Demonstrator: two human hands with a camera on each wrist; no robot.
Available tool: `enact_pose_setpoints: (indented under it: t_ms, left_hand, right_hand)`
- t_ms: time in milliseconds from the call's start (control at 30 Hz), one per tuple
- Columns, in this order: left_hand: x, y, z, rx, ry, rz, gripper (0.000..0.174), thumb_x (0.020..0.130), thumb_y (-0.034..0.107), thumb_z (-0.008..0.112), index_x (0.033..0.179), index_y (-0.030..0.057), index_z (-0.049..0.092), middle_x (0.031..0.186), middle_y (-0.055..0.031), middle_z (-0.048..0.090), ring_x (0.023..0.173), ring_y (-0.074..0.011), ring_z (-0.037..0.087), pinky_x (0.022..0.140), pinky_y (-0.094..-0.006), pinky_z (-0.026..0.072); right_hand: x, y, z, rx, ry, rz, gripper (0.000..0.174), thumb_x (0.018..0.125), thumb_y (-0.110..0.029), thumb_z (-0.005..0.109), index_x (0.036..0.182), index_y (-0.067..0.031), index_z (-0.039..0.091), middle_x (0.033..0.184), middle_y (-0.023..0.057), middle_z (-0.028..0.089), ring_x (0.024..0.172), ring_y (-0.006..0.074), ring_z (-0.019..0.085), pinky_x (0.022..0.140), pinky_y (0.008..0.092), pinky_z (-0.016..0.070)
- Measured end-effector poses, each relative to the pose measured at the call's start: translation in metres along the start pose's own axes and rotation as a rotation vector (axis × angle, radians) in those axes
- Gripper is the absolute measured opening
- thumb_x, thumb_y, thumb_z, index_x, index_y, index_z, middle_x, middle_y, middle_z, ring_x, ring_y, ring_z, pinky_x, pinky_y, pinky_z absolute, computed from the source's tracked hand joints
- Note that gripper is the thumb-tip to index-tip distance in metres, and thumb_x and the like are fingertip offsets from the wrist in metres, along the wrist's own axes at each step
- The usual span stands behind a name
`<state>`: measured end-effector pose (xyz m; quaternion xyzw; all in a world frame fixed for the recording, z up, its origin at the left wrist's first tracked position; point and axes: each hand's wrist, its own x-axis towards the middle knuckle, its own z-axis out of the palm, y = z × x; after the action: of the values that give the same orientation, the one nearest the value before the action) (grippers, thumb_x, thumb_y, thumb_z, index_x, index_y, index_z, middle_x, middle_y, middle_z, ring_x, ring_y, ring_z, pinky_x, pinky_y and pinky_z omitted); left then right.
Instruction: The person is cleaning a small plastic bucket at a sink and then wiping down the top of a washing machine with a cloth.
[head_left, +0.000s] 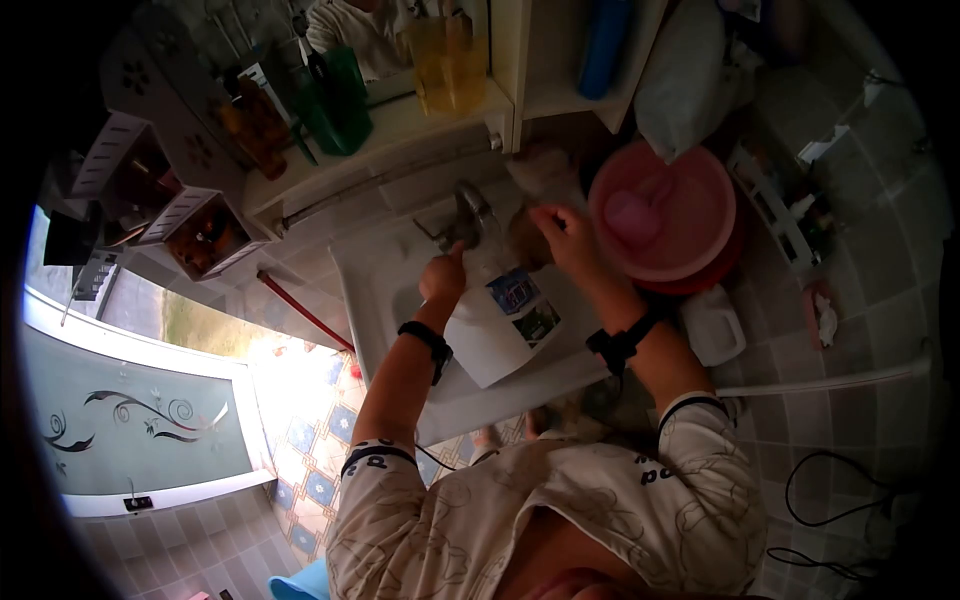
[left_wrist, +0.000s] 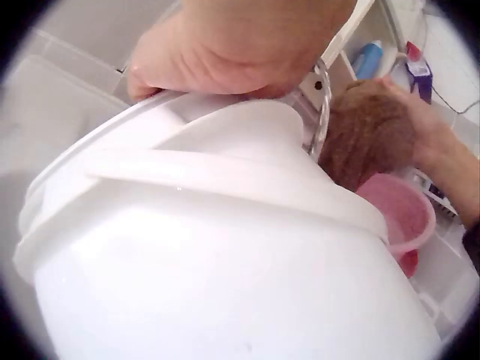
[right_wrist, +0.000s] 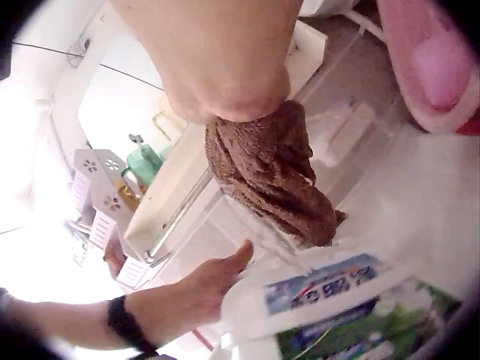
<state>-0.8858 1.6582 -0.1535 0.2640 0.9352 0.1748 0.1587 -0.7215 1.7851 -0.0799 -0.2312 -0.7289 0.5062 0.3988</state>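
Washroom, tiled; frosted door panel (head_left: 140,415) at far left, patterned floor (head_left: 315,450) beside it. White washbasin (head_left: 348,290) at centre under a shelf (head_left: 420,125).

Left hand (head_left: 442,278): forearm angles forward, thumb raised toward the tap (head_left: 468,215); fingers appear bent over the rim of a white container (head_left: 485,345), nearly closed on it. Firmness of hold: cannot tell.

Container: within the washbasin, apparently tilted, printed label (head_left: 525,305) on its side, mouth toward the tap.

Brown cloth (right_wrist: 262,165): bunched and creased, hanging above the container's mouth, right of the tap. Right hand (head_left: 572,235): closed on the cloth's upper part, no wide opening between fingers; forearm reaches forward and inward, wrist raised, cloth below the palm.

Far right: pink tub (head_left: 705,235) with a pink dipper (head_left: 630,218) in it.

Step in hand (judgement): handling the cloth over the container, one hand steadying. Next move calls for a kept hold on both, with the cloth clear of the tap.
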Motion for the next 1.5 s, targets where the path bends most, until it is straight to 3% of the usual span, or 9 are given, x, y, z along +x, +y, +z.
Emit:
enact_pose_setpoints:
  t_ms: [333,667,767,967,1067,1167,1233,1333,1500]
  left_hand:
    - [0.041,0.010,0.039,-0.455,-0.149,0.114,0.067,0.087,0.059,0.032,0.100,0.0001,0.062,0.100,-0.0217,0.061,0.099,-0.0347,0.057,0.080,-0.0401,0.0456]
    - [0.010,0.011,-0.006,-0.593,-0.536,0.362,0.043,0.091,0.037,0.043,0.102,-0.0015,0.059,0.101,-0.0144,0.062,0.087,-0.0231,0.057,0.077,-0.0319,0.0423]
    - [0.019,0.006,0.005,-0.715,-0.562,0.315,0.032,0.088,0.026,0.047,0.100,-0.0005,0.060,0.098,-0.0149,0.062,0.089,-0.0254,0.058,0.076,-0.0328,0.0437]
    - [0.008,0.028,-0.006,0.577,-0.194,0.966,0.020,0.083,0.010,0.046,0.093,0.0027,0.061,0.097,-0.0175,0.061,0.090,-0.0311,0.059,0.076,-0.0366,0.0477]
    - [0.018,0.031,0.010,0.532,-0.156,0.869,0.020,0.084,0.009,0.045,0.095,0.0028,0.061,0.099,-0.0179,0.061,0.088,-0.0302,0.060,0.076,-0.0357,0.0477]
    - [0.056,0.020,0.048,-0.254,-0.467,0.190,0.024,0.066,0.000,0.061,0.089,0.0058,0.063,0.094,-0.0170,0.061,0.091,-0.0299,0.058,0.078,-0.0341,0.0462]
    - [0.023,0.021,0.017,0.473,-0.239,0.813,0.023,0.085,0.014,0.049,0.103,0.0006,0.056,0.098,-0.0191,0.060,0.088,-0.0279,0.061,0.073,-0.0378,0.0490]
    - [0.012,0.003,0.036,-0.528,-0.209,0.469,0.030,0.084,0.016,0.052,0.110,0.0008,0.050,0.097,-0.0202,0.059,0.090,-0.0262,0.060,0.074,-0.0384,0.0489]
    - [-0.030,-0.008,-0.007,-0.054,-0.267,0.630,0.039,0.086,0.022,0.052,0.118,0.0010,0.043,0.099,-0.0183,0.058,0.094,-0.0278,0.058,0.078,-0.0391,0.0478]
  right_hand:
    - [-0.040,0.027,0.042,-0.651,-0.157,-0.399,0.037,0.078,-0.024,0.060,0.112,-0.0092,0.055,0.106,0.0157,0.058,0.092,0.0336,0.057,0.083,0.0409,0.0449]
    - [-0.034,0.020,0.048,-0.447,-0.104,0.192,0.024,0.085,-0.019,0.051,0.107,-0.0094,0.056,0.100,0.0145,0.060,0.096,0.0332,0.055,0.079,0.0382,0.0449]
    - [-0.051,-0.004,0.056,-0.678,-0.126,0.084,0.020,0.083,-0.017,0.052,0.100,-0.0080,0.057,0.095,0.0128,0.060,0.090,0.0327,0.056,0.076,0.0404,0.0447]
    - [-0.078,0.013,0.046,-0.901,-0.016,-0.423,0.015,0.076,-0.013,0.055,0.090,-0.0098,0.057,0.100,0.0073,0.054,0.095,0.0269,0.051,0.073,0.0376,0.0446]
    - [-0.098,0.017,0.043,-0.968,-0.092,-0.697,0.021,0.073,-0.015,0.055,0.093,-0.0120,0.058,0.103,0.0042,0.053,0.099,0.0230,0.049,0.076,0.0400,0.0430]
    - [-0.124,0.012,0.040,-0.997,-0.093,-0.828,0.025,0.072,-0.019,0.055,0.095,-0.0133,0.060,0.107,0.0025,0.052,0.100,0.0208,0.048,0.079,0.0432,0.0406]
    - [-0.136,0.025,0.034,-0.985,-0.258,-0.926,0.027,0.072,-0.022,0.054,0.097,-0.0138,0.061,0.108,0.0011,0.052,0.101,0.0199,0.048,0.080,0.0437,0.0388]
    - [-0.112,0.017,0.025,-1.014,-0.213,-0.826,0.027,0.073,-0.020,0.057,0.099,-0.0172,0.061,0.106,0.0007,0.054,0.101,0.0206,0.048,0.078,0.0408,0.0402]
    - [-0.046,0.039,0.040,-0.783,-0.062,-0.377,0.027,0.075,-0.017,0.058,0.102,-0.0170,0.061,0.103,0.0043,0.057,0.098,0.0275,0.051,0.077,0.0403,0.0426]
